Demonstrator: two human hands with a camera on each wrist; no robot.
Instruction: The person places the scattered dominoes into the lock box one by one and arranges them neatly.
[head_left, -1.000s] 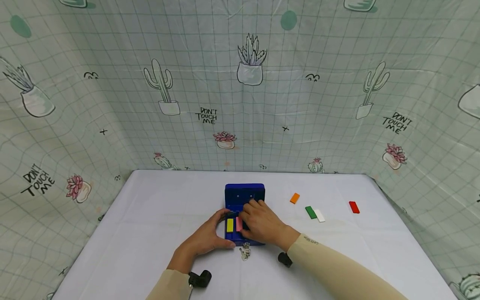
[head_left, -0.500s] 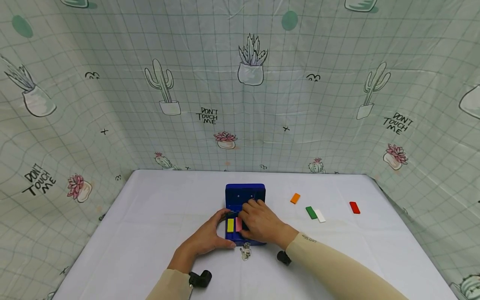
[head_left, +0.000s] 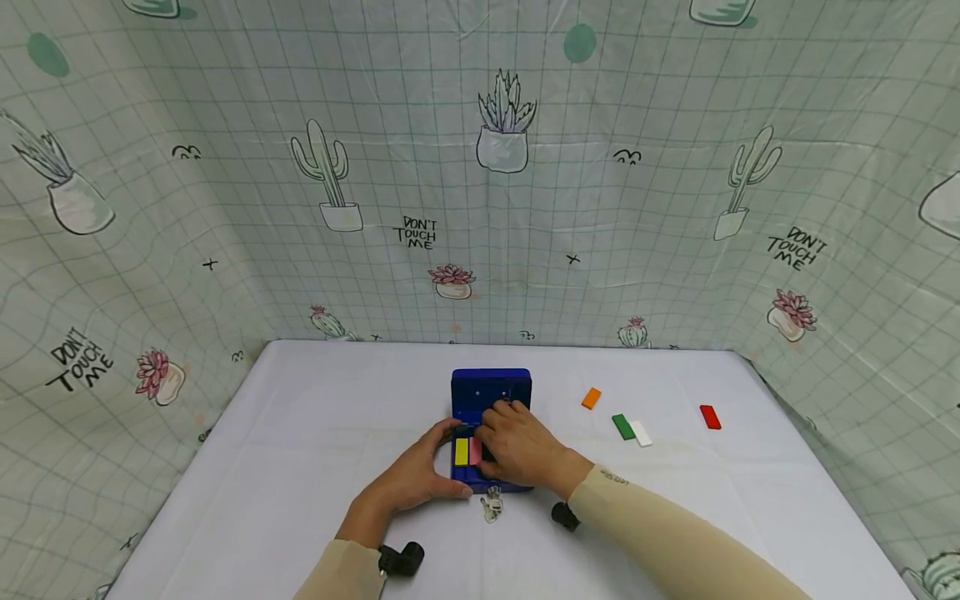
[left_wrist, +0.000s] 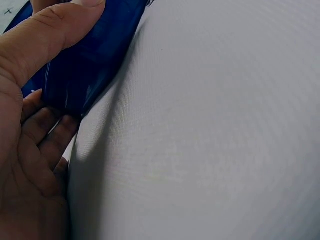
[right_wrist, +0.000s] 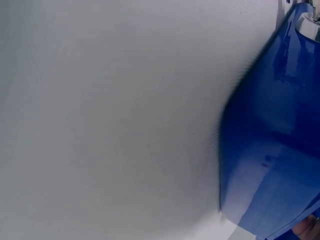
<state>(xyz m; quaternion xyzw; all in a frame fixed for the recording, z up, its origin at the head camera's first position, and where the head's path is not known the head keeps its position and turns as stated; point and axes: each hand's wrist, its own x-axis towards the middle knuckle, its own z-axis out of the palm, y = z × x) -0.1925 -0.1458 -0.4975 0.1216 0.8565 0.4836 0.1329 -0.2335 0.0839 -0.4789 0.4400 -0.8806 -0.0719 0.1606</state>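
A small blue cash box (head_left: pixel 467 387) stands on the table with its lid raised. Inside lie a yellow block (head_left: pixel 461 451) and, close to its right, a pink block (head_left: pixel 476 451). My left hand (head_left: pixel 408 477) holds the box's left side, thumb by the front corner and fingers near the hinge; the left wrist view shows them on the blue wall (left_wrist: pixel 95 65). Reaching in from the right, my right hand (head_left: pixel 525 446) pinches the pink block between thumb and index finger. That hand hides the box's right half. Only a fingertip (right_wrist: pixel 306 227) shows in the right wrist view.
Keys (head_left: pixel 492 506) hang from the lock at the box's front. Right of the box lie an orange block (head_left: pixel 591 398), a green block (head_left: pixel 622 427) touching a white block (head_left: pixel 641 433), and a red block (head_left: pixel 710 417). A patterned cloth (head_left: pixel 645 208) stands behind the table.
My right hand has shifted slightly left with the pink block, narrowing the gap to the yellow block. The left hand stays on the box.
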